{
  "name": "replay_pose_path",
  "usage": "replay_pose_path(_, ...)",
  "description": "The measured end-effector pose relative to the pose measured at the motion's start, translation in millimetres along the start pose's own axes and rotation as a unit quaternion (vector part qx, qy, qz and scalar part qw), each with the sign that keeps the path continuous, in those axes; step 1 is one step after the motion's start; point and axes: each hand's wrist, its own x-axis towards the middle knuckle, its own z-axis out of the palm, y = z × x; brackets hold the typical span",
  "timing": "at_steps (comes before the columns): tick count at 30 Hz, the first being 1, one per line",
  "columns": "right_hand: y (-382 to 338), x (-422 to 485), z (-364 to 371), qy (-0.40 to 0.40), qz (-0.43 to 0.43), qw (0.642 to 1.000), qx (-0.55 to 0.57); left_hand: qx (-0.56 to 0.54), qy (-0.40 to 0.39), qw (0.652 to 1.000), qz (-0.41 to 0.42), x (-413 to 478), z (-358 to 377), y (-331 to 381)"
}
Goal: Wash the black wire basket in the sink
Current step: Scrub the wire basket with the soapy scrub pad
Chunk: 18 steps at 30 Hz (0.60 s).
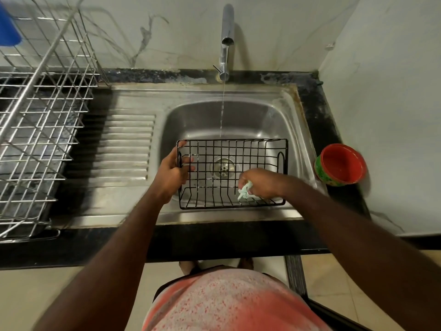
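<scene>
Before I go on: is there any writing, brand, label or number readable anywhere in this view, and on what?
None can be read.
Tap: no brand mark shows.
Red bowl on the counter: its green outer side bears a pattern, too blurred to tell whether it holds letters.
Black wire basket, sink, dish rack and the pale scrubber in the right hand: no label or tag shows.

A red bowl point(341, 164) with a green patterned outside stands on the black worktop point(319, 111) at the right. A steel wire dish rack point(40, 130) occupies the left, a blue object point(8, 25) in its top corner.
</scene>
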Motion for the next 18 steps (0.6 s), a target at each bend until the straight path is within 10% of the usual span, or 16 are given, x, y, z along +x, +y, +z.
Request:
replay_pose_path(6, 1.5, -7.0, -5.4, -0.092, 0.015, 0.995, -0.042, -0.005, 0.007, 1.0, -0.004, 0.2, 1.9, -0.7)
replay_pose_path(11, 7.6, -5.0, -10.9, 0.117, 0.018, 0.983, -0.144, -0.001, -0.006, 1.0, -0.001, 1.7, 0.5, -0.1)
replay_pose_path(18, 11.8, -7.8, 13.0, 0.045, 0.048, 0.965, -0.256, 0.007, -0.014, 1.0, -0.015, 4.8, -3.3, -1.5)
